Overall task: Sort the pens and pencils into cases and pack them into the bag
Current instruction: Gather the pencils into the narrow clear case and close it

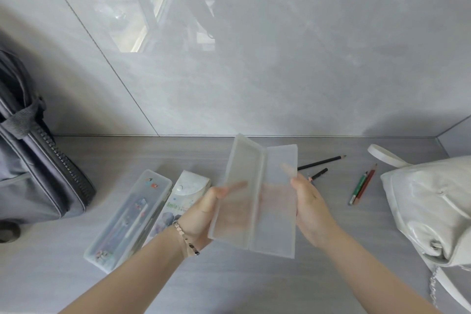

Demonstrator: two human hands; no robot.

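I hold a frosted translucent plastic case (pixel 257 199) spread open above the table, and it looks empty. My left hand (pixel 204 214) grips its left half, thumb on the inside. My right hand (pixel 309 208) grips the right half, a finger showing through the plastic. Behind the case lie a long black pencil (pixel 322 162) and a short dark one (pixel 318 174). A green pencil (pixel 358 188) and a red pencil (pixel 366 183) lie together further right. A grey zipped bag (pixel 38 160) stands at the left.
A closed clear case (pixel 130 216) with pens inside lies left of my hands. Beside it is a printed pouch (pixel 183 194) with a snap flap. A white shiny handbag (pixel 433 204) with a strap and chain sits at the right. A grey wall rises behind the table.
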